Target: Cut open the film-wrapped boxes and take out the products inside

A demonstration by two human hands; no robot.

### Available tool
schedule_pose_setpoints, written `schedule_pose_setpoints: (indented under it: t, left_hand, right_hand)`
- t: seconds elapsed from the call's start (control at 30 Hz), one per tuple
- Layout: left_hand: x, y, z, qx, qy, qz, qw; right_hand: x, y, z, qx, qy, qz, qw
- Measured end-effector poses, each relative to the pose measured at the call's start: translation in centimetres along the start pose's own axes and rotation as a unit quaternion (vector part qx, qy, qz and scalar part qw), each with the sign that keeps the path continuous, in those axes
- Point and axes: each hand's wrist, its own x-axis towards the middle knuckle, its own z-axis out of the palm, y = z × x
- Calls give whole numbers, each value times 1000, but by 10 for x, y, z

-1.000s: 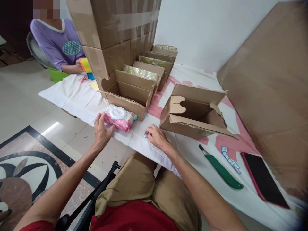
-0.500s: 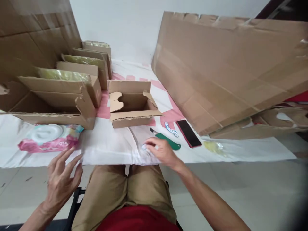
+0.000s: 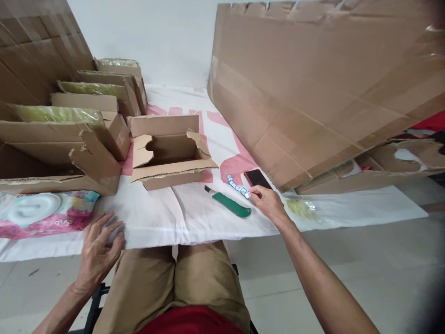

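My right hand is at the near end of a curved row of small white-and-blue pieces. Thumb and forefinger are pinched on a small white-and-blue piece there; whether it is joined to the others I cannot tell. Partly behind that hand lies a dark phone with a red edge. A green utility knife, blade out, is just left of the fingers. My left hand rests on the table's front edge with fingers apart, holding nothing, beside a pink pack of wet wipes.
An open cardboard box stands mid-table on the white cloth. Several boxes with yellowish plastic packets line the left. A large cardboard sheet leans at the right. A clear yellowish bag lies near the right front edge.
My right hand has moved right, from in front of the knife to the row's near end, carrying a small white piece. My left hand has come down onto the table edge. The view has shifted right.
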Motion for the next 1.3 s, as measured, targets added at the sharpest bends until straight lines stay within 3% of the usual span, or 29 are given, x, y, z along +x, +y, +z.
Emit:
schedule_pose_setpoints:
  t: [0.3, 0.37, 0.47, 0.5, 0.53, 0.57, 0.7, 0.83, 0.93, 1.03, 1.1, 1.3]
  left_hand:
    - [1, 2, 5, -25, 15, -9, 1000]
    - [3, 5, 6, -24, 15, -22, 999]
    - [6, 14, -2, -18, 20, -33, 999]
    - [7, 15, -7, -16, 24, -30, 999]
    - [8, 16, -13, -12, 29, -25, 999]
    - [8, 14, -20, -1, 41, -31, 999]
    - [-1, -7, -51, 46, 114, -131, 984]
    - [-16, -44, -65, 50, 185, -236, 953]
    - [-17, -69, -59, 50, 205, -256, 943]
    - [-10, -85, -49, 46, 198, -245, 948]
    - [-4, -90, -43, 56, 196, -238, 950]
    - [3, -93, -34, 73, 202, -218, 952]
  right_hand:
    - [-5, -16, -2, -125, 6, -3, 992]
    - [-9, -21, -9, -116, 52, -18, 992]
    - [-22, -34, -16, -41, 180, -77, 980]
    - [-26, -41, -15, -20, 206, -105, 973]
    - [-30, -50, -10, -1, 186, -138, 973]
    - [-34, -61, -3, 27, 170, -181, 968]
    - [-55, -135, 49, 179, -4, -289, 941]
    - [-63, -235, 112, 264, -195, -298, 896]
    - [-55, -304, 153, 286, -260, -310, 868]
    - [-47, -354, 185, 304, -239, -334, 860]
    - [-45, -371, 201, 310, -209, -343, 862]
    - [-53, -367, 222, 305, -160, -348, 872]
